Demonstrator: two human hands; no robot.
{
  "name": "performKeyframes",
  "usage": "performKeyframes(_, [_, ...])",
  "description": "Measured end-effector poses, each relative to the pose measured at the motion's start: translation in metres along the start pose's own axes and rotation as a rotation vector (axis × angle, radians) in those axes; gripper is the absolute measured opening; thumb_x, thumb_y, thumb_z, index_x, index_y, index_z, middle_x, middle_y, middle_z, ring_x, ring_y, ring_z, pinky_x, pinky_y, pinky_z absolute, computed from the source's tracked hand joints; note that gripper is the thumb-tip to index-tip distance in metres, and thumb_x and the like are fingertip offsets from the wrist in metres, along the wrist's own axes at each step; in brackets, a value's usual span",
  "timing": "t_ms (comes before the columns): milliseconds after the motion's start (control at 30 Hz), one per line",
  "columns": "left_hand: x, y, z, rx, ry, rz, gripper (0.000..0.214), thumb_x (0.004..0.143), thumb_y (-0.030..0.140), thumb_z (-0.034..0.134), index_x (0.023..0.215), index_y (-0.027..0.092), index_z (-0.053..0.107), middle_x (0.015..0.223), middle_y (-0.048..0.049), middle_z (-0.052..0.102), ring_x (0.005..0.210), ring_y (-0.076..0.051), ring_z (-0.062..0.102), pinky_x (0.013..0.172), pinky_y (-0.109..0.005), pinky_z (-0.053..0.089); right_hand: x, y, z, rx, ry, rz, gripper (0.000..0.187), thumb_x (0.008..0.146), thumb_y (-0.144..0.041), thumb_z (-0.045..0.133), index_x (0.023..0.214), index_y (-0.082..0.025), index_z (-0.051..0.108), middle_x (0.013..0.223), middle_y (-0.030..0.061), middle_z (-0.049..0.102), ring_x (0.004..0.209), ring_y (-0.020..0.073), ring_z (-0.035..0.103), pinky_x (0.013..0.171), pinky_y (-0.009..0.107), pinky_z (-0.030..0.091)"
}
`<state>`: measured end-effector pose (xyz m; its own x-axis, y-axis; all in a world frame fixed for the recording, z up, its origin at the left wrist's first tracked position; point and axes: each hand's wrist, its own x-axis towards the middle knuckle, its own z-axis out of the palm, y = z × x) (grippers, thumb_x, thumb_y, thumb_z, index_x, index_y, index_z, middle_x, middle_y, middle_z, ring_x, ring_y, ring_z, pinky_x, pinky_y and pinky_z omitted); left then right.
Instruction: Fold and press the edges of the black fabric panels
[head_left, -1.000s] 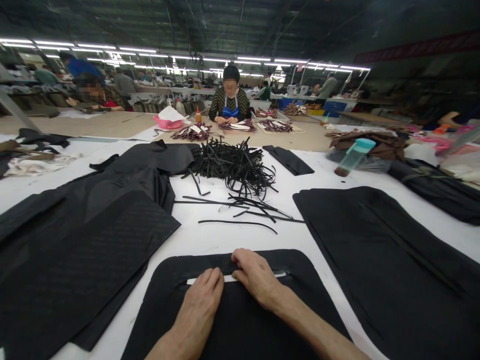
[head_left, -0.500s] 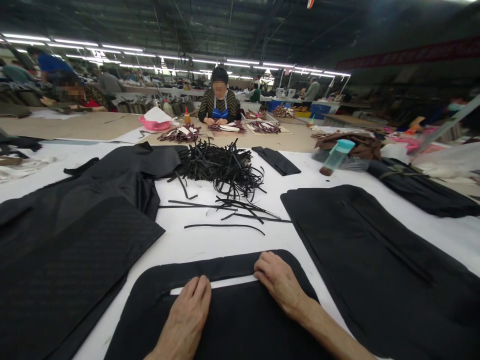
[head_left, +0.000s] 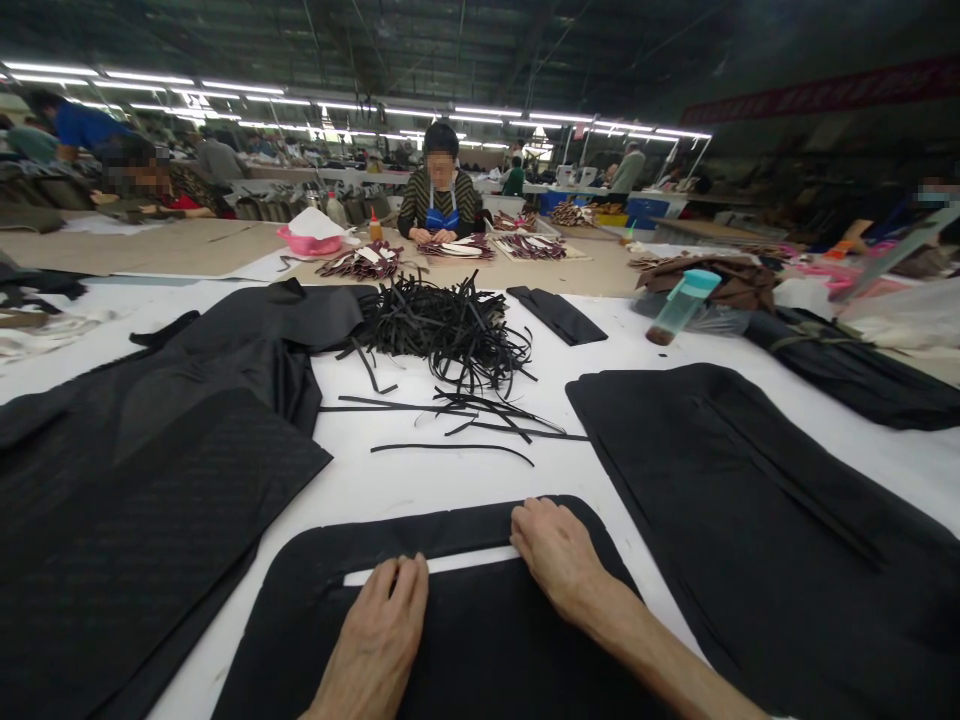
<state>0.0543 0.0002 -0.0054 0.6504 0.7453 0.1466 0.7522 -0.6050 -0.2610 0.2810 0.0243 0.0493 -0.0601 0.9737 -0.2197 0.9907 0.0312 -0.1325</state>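
Note:
A black fabric panel (head_left: 480, 640) with rounded top corners lies before me. A long, narrow slot cut near its top edge shows white beneath. My left hand (head_left: 382, 620) is closed at the lower side of this slot, fingers bent over the fabric edge; its thumb is hidden. At the slot's right end my right hand (head_left: 551, 550) has its fingers curled onto the panel's upper band, closed on the fabric. The fingertips of both hands are partly out of sight.
Loose black strips (head_left: 450, 330) lie heaped beyond the panel. Black fabric pieces (head_left: 150, 520) spread at left, and a black fabric stack (head_left: 750, 500) lies at right. A teal-lidded bottle (head_left: 682, 305) stands tilted in view. Across the table a co-worker (head_left: 439, 200) handles maroon pieces.
The whole view has shifted slightly. My left fingers have moved a little up and right along the slot and look more bent. My right hand stays at the slot's right end.

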Motion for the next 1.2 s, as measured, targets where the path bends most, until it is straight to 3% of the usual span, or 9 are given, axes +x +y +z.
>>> performKeyframes(233, [0.006, 0.008, -0.006, 0.024, -0.025, -0.051, 0.055, 0.072, -0.003, 0.046, 0.123, 0.016, 0.052, 0.099, -0.0094, 0.057, 0.091, -0.024, 0.053, 0.081, -0.037, 0.049, 0.011, -0.002, -0.006, -0.065, -0.063, 0.005, 0.023, 0.086, -0.014, 0.045, 0.079, -0.016, 0.067, 0.085, 0.0097, 0.067, 0.083, 0.0234, 0.061, 0.067, 0.030, 0.036])
performKeyframes(533, [0.030, 0.015, -0.023, 0.020, -0.175, -0.050, 0.065, 0.073, 0.003, 0.050, 0.130, 0.035, 0.044, 0.086, -0.0070, 0.057, 0.071, -0.023, 0.055, 0.059, -0.034, 0.045, 0.009, -0.004, -0.012, -0.064, -0.071, 0.016, 0.024, 0.085, -0.014, 0.044, 0.082, -0.018, 0.068, 0.086, 0.0094, 0.068, 0.084, 0.0224, 0.062, 0.069, 0.029, 0.038])
performKeyframes(667, [0.039, 0.029, -0.022, 0.049, -0.055, 0.003, 0.045, 0.078, 0.010, 0.049, 0.121, 0.020, 0.055, 0.097, -0.0107, 0.058, 0.087, -0.025, 0.054, 0.078, -0.041, 0.046, 0.007, -0.004, -0.011, -0.051, -0.063, 0.014, 0.026, 0.086, -0.014, 0.043, 0.082, -0.017, 0.068, 0.086, 0.0097, 0.069, 0.084, 0.0234, 0.063, 0.068, 0.030, 0.040])
performKeyframes(767, [0.043, 0.040, -0.015, 0.055, -0.002, 0.080, 0.033, 0.075, 0.005, 0.047, 0.103, 0.009, 0.065, 0.104, -0.0136, 0.057, 0.093, -0.024, 0.051, 0.082, -0.036, 0.045, 0.008, -0.002, -0.011, -0.043, -0.071, 0.010, 0.026, 0.085, -0.014, 0.043, 0.082, -0.016, 0.069, 0.086, 0.0103, 0.069, 0.084, 0.0243, 0.064, 0.068, 0.030, 0.041])
performKeyframes(833, [0.044, 0.042, -0.011, 0.042, -0.014, 0.109, 0.035, 0.072, 0.001, 0.047, 0.100, 0.009, 0.065, 0.098, -0.0124, 0.057, 0.086, -0.022, 0.051, 0.075, -0.033, 0.047, 0.010, -0.001, -0.012, -0.037, -0.077, 0.008, 0.026, 0.085, -0.014, 0.044, 0.082, -0.016, 0.069, 0.086, 0.0112, 0.070, 0.084, 0.0247, 0.064, 0.068, 0.031, 0.042])
performKeyframes(1033, [0.049, 0.040, -0.015, -0.025, 0.003, 0.103, 0.046, 0.075, 0.004, 0.049, 0.120, 0.012, 0.054, 0.087, -0.0081, 0.057, 0.077, -0.021, 0.052, 0.067, -0.031, 0.048, 0.012, 0.000, -0.018, -0.015, -0.097, 0.018, 0.027, 0.084, -0.015, 0.043, 0.085, -0.015, 0.070, 0.087, 0.0132, 0.070, 0.085, 0.0241, 0.065, 0.070, 0.030, 0.044])
performKeyframes(1200, [0.059, 0.050, -0.022, -0.075, -0.057, 0.042, 0.049, 0.079, 0.010, 0.053, 0.125, 0.026, 0.051, 0.083, -0.0054, 0.058, 0.074, -0.021, 0.055, 0.062, -0.032, 0.047, 0.014, 0.002, -0.016, 0.001, -0.129, 0.021, 0.025, 0.080, -0.013, 0.046, 0.084, -0.014, 0.071, 0.085, 0.0142, 0.071, 0.084, 0.0245, 0.066, 0.069, 0.029, 0.044])
